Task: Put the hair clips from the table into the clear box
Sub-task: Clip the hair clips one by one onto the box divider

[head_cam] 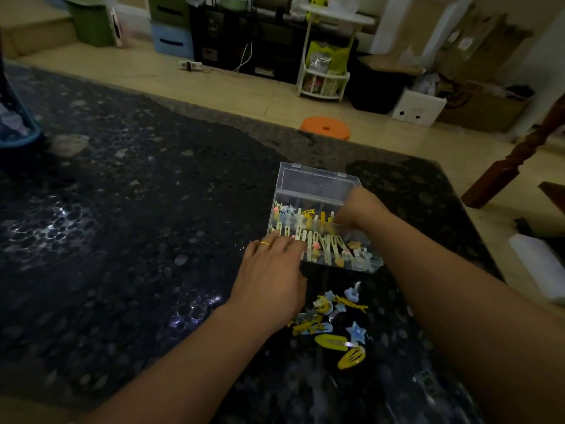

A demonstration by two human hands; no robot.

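Clips (pixel 331 322) are seen in two lots: a loose heap of yellow and blue ones lies on the dark table (pixel 137 224), just beside the heel of the left hand (pixel 272 280), and a far larger number is already packed in rows inside the clear box (pixel 318 221), whose lid is thrown back. The task is judged to be more than half done, with roughly a dozen pieces left to be moved.

The left hand's fingers (pixel 290 244) are laid fairly straight over the near left corner of the box, touching the clips there; nothing is seen to be gripped. The right hand (pixel 357 209) is lowered into the box at its far right side with the fingers curled downward, but they are blurred and partly hidden, so what is held, if anything, cannot be told.

Beyond the table an orange stool (pixel 325 128) is seen.
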